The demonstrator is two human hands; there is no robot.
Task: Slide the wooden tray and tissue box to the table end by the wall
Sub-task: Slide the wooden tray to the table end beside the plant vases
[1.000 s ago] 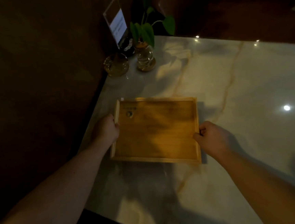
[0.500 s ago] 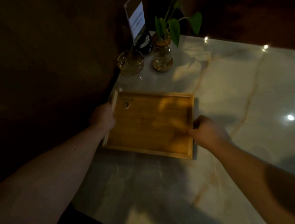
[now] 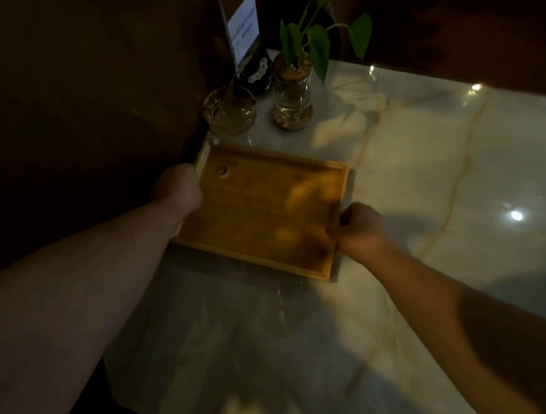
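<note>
The sign (image 3: 242, 24) is cut off at top, its print unreadable; the hands' fingertips are hidden.

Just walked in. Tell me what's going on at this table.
A person is holding a wooden tray by its two short sides, left hand on one and right hand on the other. The tray is empty and lies on the marble table, its far left corner close to a glass dish at the wall end. A plant in a glass jar and a sign holder stand there too. No tissue box is in view.
</note>
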